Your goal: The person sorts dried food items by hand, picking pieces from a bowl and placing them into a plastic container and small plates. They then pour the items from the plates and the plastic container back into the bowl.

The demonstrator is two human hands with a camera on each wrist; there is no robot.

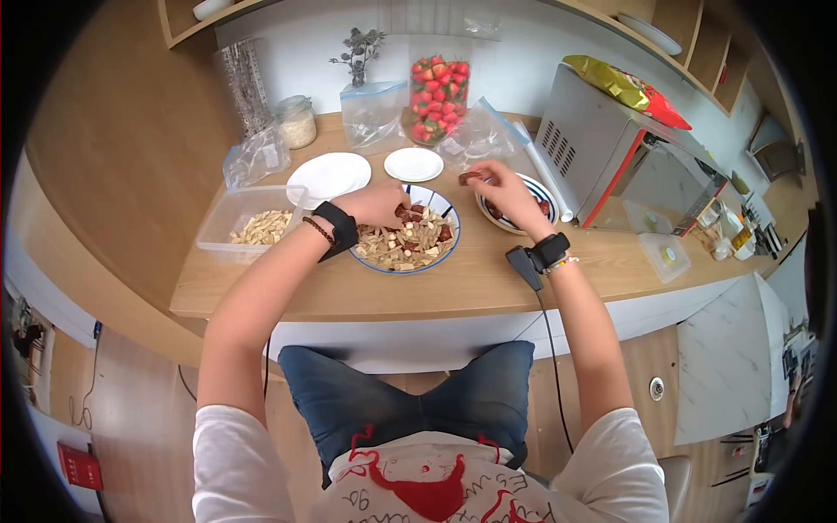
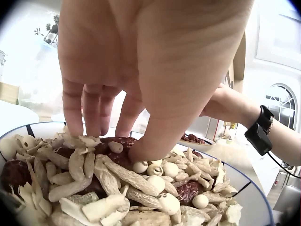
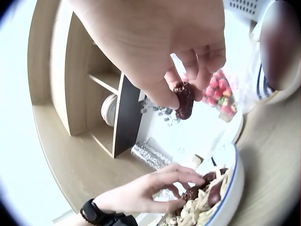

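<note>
Between thumb and fingers, my right hand (image 1: pixel 506 196) pinches a dried red date (image 3: pixel 184 100), held up near a small bowl of dates (image 1: pixel 529 190). My left hand (image 1: pixel 373 207) reaches down into a wide white bowl with a blue rim (image 1: pixel 454 244). Its thumb and fingers close around a wrinkled red date (image 2: pixel 121 143) among the contents. Mixed in that bowl are pale knobbly root pieces (image 2: pixel 127 174), round cream-coloured seeds (image 2: pixel 170 169), flaky slices and more dates. In the left wrist view the fingertips are partly buried.
A clear plastic box (image 1: pixel 209 237) of pale pieces stands left of the bowl. Behind are white plates (image 1: pixel 330 178), a bag of strawberries (image 1: pixel 438 100), clear zip bags (image 1: pixel 375 118) and a jar (image 1: pixel 296 122). A microwave (image 1: pixel 610 148) stands at the right.
</note>
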